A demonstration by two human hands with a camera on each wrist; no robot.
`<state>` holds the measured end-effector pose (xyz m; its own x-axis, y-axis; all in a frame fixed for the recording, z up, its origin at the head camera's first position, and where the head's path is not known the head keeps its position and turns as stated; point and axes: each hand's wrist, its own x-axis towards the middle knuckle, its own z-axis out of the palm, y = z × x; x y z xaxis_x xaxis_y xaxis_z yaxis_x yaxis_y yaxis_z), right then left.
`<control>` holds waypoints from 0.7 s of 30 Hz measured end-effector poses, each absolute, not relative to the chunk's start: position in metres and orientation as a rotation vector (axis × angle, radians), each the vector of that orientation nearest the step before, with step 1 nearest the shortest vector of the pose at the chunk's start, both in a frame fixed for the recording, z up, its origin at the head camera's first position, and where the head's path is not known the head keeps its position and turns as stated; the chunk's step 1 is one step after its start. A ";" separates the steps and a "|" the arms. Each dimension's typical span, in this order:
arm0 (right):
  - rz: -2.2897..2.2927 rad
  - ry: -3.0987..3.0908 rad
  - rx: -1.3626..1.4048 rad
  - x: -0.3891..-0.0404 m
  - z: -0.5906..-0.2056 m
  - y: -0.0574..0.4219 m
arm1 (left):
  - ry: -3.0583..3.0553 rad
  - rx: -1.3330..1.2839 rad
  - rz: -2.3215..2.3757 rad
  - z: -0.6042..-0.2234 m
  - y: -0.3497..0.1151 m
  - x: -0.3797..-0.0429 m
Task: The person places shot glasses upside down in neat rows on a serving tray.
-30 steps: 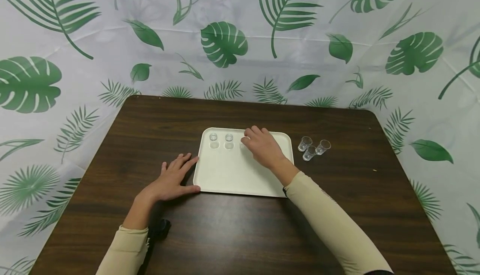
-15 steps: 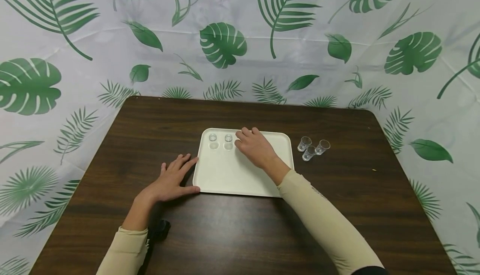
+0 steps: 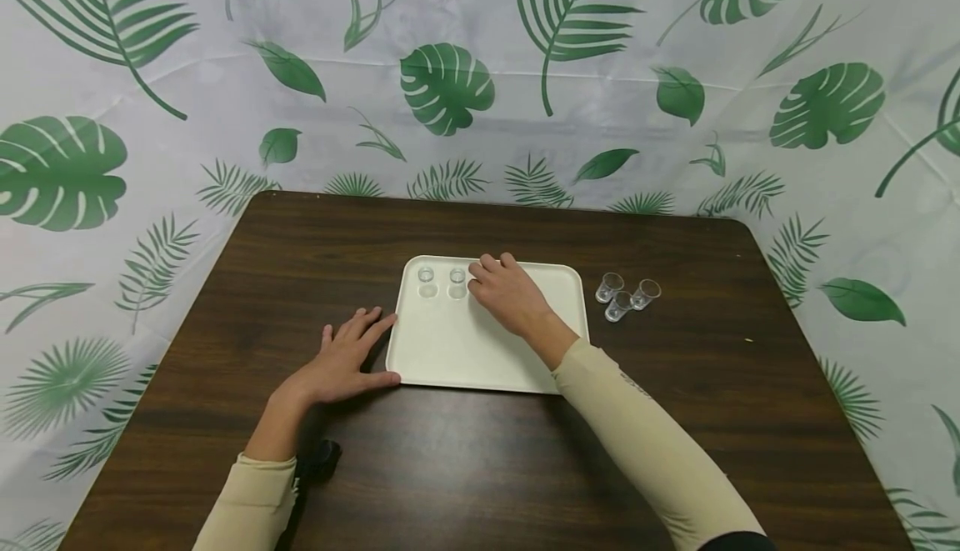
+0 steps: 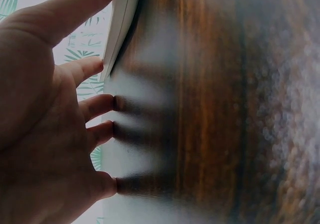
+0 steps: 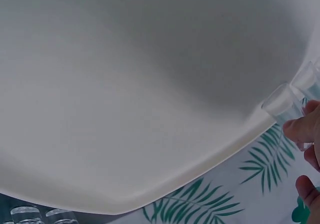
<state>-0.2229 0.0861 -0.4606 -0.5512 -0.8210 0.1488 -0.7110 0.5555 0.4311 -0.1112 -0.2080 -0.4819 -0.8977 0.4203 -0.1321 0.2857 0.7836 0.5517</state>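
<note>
A small clear cup (image 5: 280, 104) was at the right edge of the right-wrist frame, pinched narrowly between the fingertips of the right hand (image 3: 508, 294); in the head view that hand covered it, over the upper middle of the white tray (image 3: 480, 351). Whether it touched the tray could not be told.

Two similar cups, the left cup (image 3: 426, 276) and the middle cup (image 3: 457, 278), stood side by side in the tray's upper left; their contents were too small to make out. Three more cups (image 3: 618, 307) stood clustered on the table right of the tray, wide mouths upward.

The left hand (image 3: 341, 368), fingers spread wide, gripped nothing, its thumb and index finger touching the tray's left side.

Beneath lay a dark wood-grain table (image 3: 465, 459); behind it, a white cloth (image 3: 465, 147) printed with green leaves filled the frame's top and sides.
</note>
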 end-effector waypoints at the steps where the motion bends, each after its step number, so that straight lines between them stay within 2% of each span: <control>1: -0.460 -2.461 1.257 -0.223 -0.460 0.086 | 2.726 0.549 0.786 -0.482 -0.208 -0.111; 21: -0.332 -2.476 1.279 -0.218 -0.457 0.092 | 2.721 0.541 0.789 -0.481 -0.208 -0.110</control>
<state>-0.2183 0.0918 -0.4572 -0.5409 -0.8204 0.1855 -0.7427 0.5693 0.3526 -0.1101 -0.2078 -0.4806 -0.8979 0.4177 -0.1385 0.2787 0.7834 0.5555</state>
